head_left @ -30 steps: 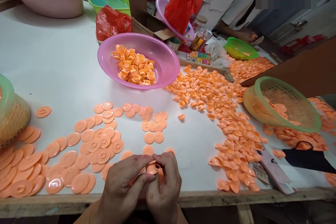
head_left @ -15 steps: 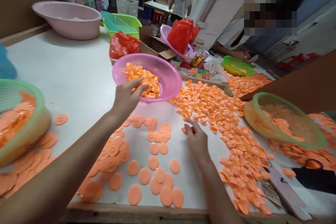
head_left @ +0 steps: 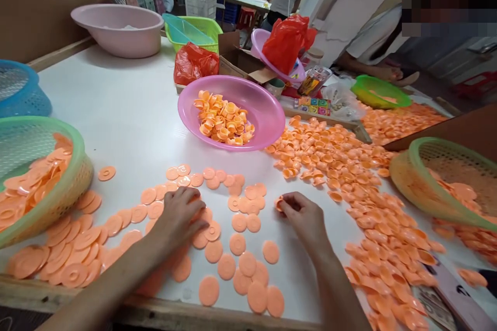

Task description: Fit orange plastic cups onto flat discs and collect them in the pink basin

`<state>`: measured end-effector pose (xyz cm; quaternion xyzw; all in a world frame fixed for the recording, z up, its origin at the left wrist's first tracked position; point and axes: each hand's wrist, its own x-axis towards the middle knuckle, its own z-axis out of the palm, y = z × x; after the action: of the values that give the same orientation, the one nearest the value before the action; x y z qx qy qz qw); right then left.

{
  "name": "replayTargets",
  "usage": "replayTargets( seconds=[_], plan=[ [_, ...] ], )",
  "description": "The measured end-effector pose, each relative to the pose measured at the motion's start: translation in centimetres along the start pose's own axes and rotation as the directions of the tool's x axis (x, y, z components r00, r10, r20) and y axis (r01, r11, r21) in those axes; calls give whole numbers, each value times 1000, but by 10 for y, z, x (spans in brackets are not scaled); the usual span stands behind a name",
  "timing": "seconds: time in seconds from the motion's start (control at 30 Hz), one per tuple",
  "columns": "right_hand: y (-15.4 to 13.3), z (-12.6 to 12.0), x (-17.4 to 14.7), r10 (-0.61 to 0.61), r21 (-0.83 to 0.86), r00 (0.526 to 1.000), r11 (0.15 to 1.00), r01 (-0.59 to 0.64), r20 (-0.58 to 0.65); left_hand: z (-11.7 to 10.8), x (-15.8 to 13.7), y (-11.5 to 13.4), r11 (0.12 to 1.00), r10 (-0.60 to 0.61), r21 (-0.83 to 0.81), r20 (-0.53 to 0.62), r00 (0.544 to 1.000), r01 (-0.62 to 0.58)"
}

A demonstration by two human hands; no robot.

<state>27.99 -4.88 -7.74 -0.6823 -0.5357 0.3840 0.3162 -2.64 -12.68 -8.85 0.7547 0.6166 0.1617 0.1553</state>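
My left hand (head_left: pixel 178 220) is low over the flat round orange discs (head_left: pixel 209 290) lying on the white table. Its thumb and fingers are apart, and the fingertips touch or nearly touch the discs beneath. Between the thumb and fingertips of my right hand (head_left: pixel 306 220) is a small orange plastic cup (head_left: pixel 278 203), held just above the table. To the right of that hand spreads a large pile of similar orange cups (head_left: pixel 326 150). Beyond both hands stands a pink basin (head_left: pixel 267 114), partly filled with joined orange pieces (head_left: pixel 223 119).
Green baskets with orange discs stand at the left (head_left: pixel 83 165) and right (head_left: pixel 404 176). A blue basket (head_left: pixel 39 95) is at far left. Behind are a pale pink basin (head_left: pixel 128 41), red bags (head_left: pixel 196 62) and a cardboard box (head_left: pixel 233 64). A phone (head_left: pixel 458 295) lies at right. Other people are behind.
My left hand has come back from above the pink basin down to the discs. My right hand stays near the cups, with a cup at its fingertips. The view has shifted slightly.
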Motion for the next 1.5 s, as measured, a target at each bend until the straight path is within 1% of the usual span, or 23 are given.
replayTargets(
  seconds=[0.07,0.1,0.17,0.23,0.33,0.4,0.47,0.53,0.67,0.73,0.83,0.93,1.03,1.1,1.13,1.17,1.2,1.23,1.3,1.33,1.37,1.4,1.5],
  plan=[
    [-11,14,-16,-54,38,997,998,51,62,5,8,8,1000,1,-3,-70,998,-1],
    [-16,23,-24,-75,52,992,996,70,103,6,10,11,999,35,-4,-92,995,-35],
    [-24,41,-39,-111,64,973,993,100,203,6,8,10,989,145,-8,-86,986,-146],
    [-30,58,-51,-125,59,947,992,112,297,5,1,3,976,219,-7,-42,975,-220],
    [-35,74,-62,-105,46,924,994,95,367,1,-11,-10,982,190,25,-51,981,-189],
    [-38,79,-65,-97,44,919,995,86,383,-1,-15,-12,984,175,37,-74,982,-172],
    [-39,82,-65,-97,36,912,995,90,398,1,-15,-9,982,188,21,-90,978,-187],
    [-40,84,-65,-98,8,910,995,104,403,7,-10,-1,978,204,-10,-104,973,-206],
    [-38,86,-62,-96,-69,925,989,130,368,19,-1,11,969,225,-68,-136,965,-236],
    [-37,87,-61,-106,-91,929,985,147,354,24,-1,12,965,224,-99,-167,960,-242],
    [-37,89,-62,-141,-116,920,974,195,365,29,-3,11,958,224,-136,-204,953,-254],
    [-38,93,-65,-165,-148,912,961,234,376,29,-4,10,955,224,-153,-197,955,-255],
    [-39,95,-68,-172,-192,911,947,258,374,24,-3,13,955,210,-173,-179,961,-241],
    [-39,95,-68,-181,-209,906,938,276,382,19,-1,17,960,178,-193,-151,973,-205],
    [-39,95,-68,-186,-212,902,935,284,389,16,0,21,962,146,-216,-117,982,-168],
    [-38,95,-68,-191,-215,899,932,292,395,14,1,24,960,96,-259,-63,993,-109],
    [-38,94,-68,-193,-220,896,929,298,399,12,2,29,948,29,-318,13,999,-24],
    [-37,94,-68,-195,-228,895,925,303,400,12,4,32,920,-44,-384,101,994,80],
    [-37,94,-68,-193,-247,895,918,309,402,14,7,38,826,-174,-486,262,949,285],
    [-37,95,-69,-192,-258,895,914,313,403,16,8,40,780,-221,-514,308,925,357],
    [-37,96,-70,-196,-269,894,908,320,403,18,8,42,750,-254,-529,324,912,397],
    [-38,97,-71,-206,-282,894,900,333,398,21,7,42,738,-270,-539,316,910,406],
    [-38,103,-77,-247,-321,902,874,365,353,25,2,44,734,-276,-566,256,926,375]
  ],
)
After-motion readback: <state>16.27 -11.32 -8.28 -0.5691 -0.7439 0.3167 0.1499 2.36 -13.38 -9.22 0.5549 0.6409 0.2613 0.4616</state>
